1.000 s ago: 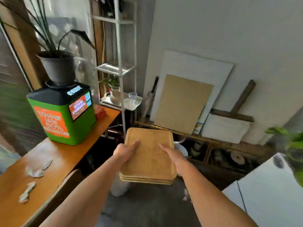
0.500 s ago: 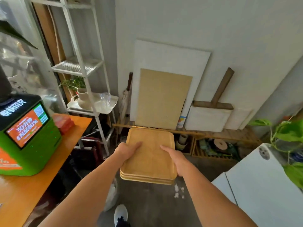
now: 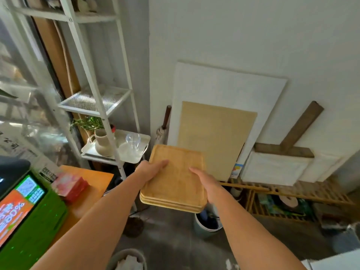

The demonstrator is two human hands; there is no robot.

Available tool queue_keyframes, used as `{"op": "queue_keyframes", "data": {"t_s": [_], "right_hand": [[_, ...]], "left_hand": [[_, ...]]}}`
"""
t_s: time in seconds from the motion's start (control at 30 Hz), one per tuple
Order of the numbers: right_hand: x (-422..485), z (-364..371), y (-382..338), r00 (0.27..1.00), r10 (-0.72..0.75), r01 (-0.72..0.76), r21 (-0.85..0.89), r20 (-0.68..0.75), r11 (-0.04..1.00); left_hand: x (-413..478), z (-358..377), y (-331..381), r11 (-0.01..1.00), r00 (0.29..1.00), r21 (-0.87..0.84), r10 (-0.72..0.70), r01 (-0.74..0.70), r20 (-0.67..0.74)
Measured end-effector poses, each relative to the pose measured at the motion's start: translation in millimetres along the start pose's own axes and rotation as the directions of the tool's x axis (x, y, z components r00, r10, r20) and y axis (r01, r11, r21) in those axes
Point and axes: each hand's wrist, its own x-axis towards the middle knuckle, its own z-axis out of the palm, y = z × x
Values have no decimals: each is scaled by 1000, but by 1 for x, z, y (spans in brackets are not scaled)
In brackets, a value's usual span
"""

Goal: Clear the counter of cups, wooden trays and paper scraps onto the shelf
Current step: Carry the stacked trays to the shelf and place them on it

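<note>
Both arms stretch forward: left hand (image 3: 150, 170) grips the left edge of the wooden trays (image 3: 175, 180), right hand (image 3: 208, 184) grips the right edge. Thumbs lie flat on top, fingers tucked underneath, out of sight. The stack hangs level just right of the shelf (image 3: 91, 84), at its lowest tier. On that tier, a white tray (image 3: 132, 155) carries a clear cup (image 3: 132, 141) and a vase (image 3: 102, 143) of green sprigs. Right of the shelf's foot, a bucket (image 3: 202, 230) is half hidden, contents too dark to tell. Left of the shelf, the table (image 3: 93, 178), with a green machine (image 3: 44, 221) cut off.

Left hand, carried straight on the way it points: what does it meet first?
Probably the tan board leaning on the wall; the left hand grips the trays, pointing right of the shelf. Depth is unclear.
</note>
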Motion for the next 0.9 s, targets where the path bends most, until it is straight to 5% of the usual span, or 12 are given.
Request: {"op": "queue_keyframes", "data": {"t_s": [0.3,0.53,0.9], "right_hand": [[93,59,-65,992,49,-34,-125,116,992],[190,112,-165,977,21,23,-202,214,979],[326,239,-391,845,-72,307,-370,530,877]], "left_hand": [[82,-45,18,991,993,-94,-100,94,-61],[176,-90,84,985,974,-173,-63,25,-218],[293,-183,201,900,818,-422,-161,-108,-552]]}}
